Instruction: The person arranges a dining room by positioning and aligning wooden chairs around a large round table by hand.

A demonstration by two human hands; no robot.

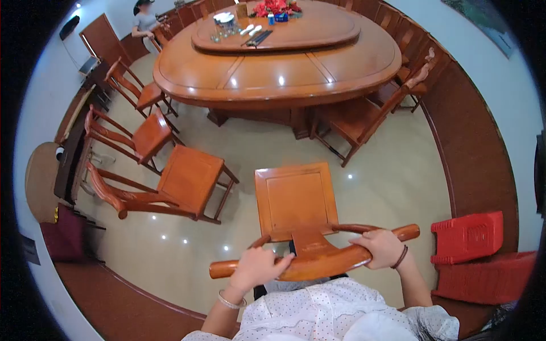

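Observation:
Both hands are on the curved top rail of a wooden chair (pixel 297 199), whose square seat points away from me toward the table. My left hand (pixel 259 267), with a light bracelet at the wrist, wraps round the rail's left part, thumb along the wood. Round the right part of the rail closes my right hand (pixel 380 248), a dark band at its wrist. The chair's legs are hidden below the seat.
A large round table (pixel 278 71) carries a raised turntable (pixel 335 35) with dishes, spoons and red flowers. Several wooden chairs (pixel 192 177) stand at left, another (pixel 355 122) at right. Red stacked stools (pixel 469 238) are at the right wall. A person (pixel 146 27) stands far left.

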